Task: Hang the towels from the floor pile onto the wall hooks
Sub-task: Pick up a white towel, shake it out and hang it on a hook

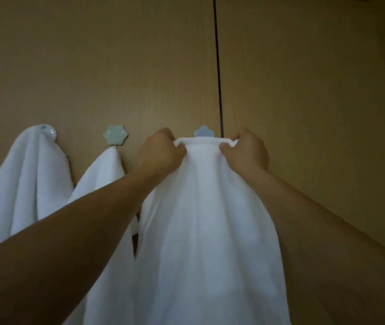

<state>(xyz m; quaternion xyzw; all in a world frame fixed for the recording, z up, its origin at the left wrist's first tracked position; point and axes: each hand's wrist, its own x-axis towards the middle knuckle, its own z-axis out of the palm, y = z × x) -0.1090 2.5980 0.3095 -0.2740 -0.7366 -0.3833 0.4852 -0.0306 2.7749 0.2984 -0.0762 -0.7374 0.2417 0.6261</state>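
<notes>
Behind towel (205,207) | blue hook (203,132) mostly hidden | caught or not, unclear

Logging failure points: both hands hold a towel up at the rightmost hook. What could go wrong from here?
The towel hides most of the blue hook, so the left hand and right hand may release without it catching. The left forearm crosses the middle towel and could drag it down.

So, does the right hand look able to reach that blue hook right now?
Probably yes. The right hand sits just beside the blue hook, a little lower, and nothing stands between them. It grips the towel, whose top edge hides the hook's lower part.
</notes>
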